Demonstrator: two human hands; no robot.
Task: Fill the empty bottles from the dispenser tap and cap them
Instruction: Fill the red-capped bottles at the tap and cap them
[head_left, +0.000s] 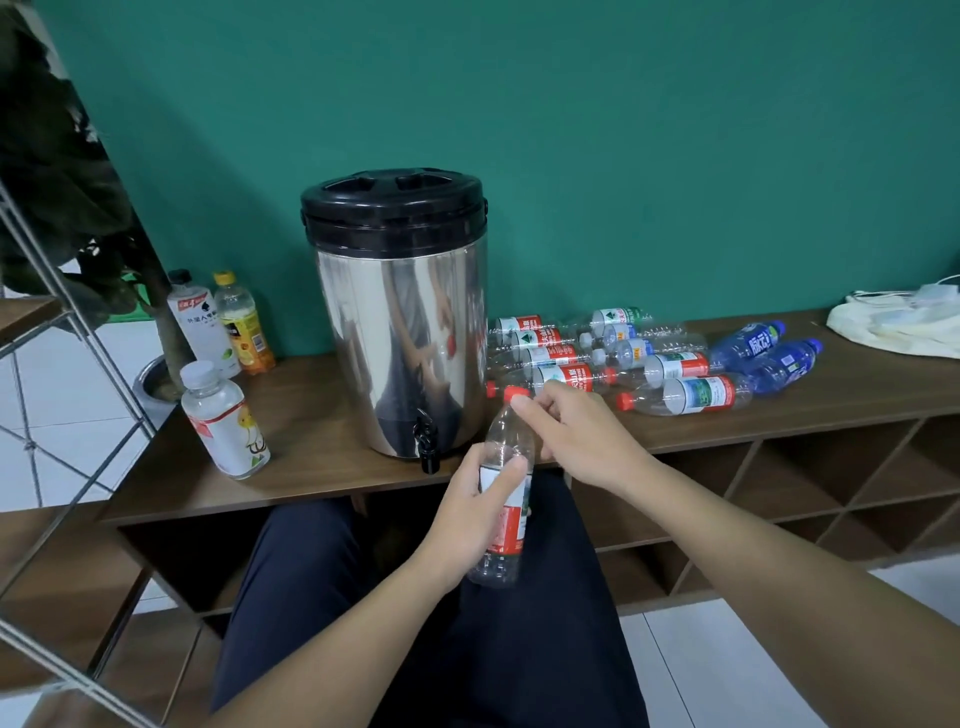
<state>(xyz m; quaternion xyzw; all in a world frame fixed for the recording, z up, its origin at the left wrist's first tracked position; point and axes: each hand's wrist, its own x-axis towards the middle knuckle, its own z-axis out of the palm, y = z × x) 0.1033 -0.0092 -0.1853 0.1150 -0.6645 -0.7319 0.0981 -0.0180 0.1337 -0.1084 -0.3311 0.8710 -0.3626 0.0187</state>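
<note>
Nearest me, my left grip (470, 512) clasps an empty bottle (505, 499); my right grip (563, 431) pinches its red cap (516, 393), beside the dispenser tap (427, 441) at the worktop's (322, 405) front edge.

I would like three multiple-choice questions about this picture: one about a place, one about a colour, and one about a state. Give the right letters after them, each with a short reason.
1. Where is the dispenser's tap?
A. On the lid
B. Low on the front, at the table edge
C. On the back, facing the wall

2. What colour is the cap of the bottle being held?
A. Red
B. Yellow
C. Black

3. What state is the held bottle in?
A. Full of water
B. Lying flat on the table
C. Empty, cap on

Answers:
1 B, the black tap sits at the foot of the steel dispenser, by the table edge.
2 A, the right hand fingers pinch a red cap.
3 C, the left hand holds it nearly upright, and its clear body shows no water.
</note>
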